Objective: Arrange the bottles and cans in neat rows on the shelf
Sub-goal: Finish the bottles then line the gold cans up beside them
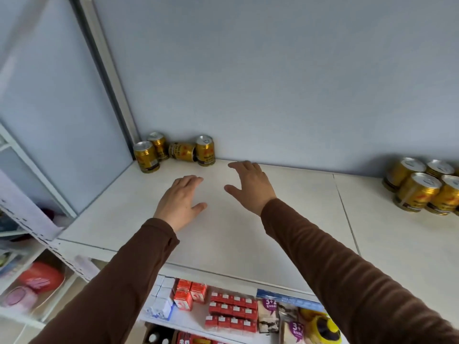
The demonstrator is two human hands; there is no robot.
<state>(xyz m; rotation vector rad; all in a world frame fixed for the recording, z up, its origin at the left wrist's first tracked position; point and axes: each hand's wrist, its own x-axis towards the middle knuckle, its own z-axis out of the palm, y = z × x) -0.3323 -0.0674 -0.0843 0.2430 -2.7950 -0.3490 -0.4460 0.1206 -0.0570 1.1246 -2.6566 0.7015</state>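
Several gold cans stand in the back left corner of the white shelf (248, 232). One gold can (146, 157) is nearest the side wall, another (205, 150) is upright against the back wall, and a third (182, 151) lies on its side between them. A second cluster of gold cans (419, 187) stands at the far right. My left hand (182, 199) hovers open over the shelf, a little in front of the corner cans. My right hand (248, 184) reaches forward with fingers spread, just right of the upright can, holding nothing.
A grey back wall and a metal upright (106, 70) bound the shelf. Below its front edge sit red cartons (231, 311), white boxes (161, 299) and snack packets (280, 316). A side rack (32, 281) with pink and red items stands at lower left.
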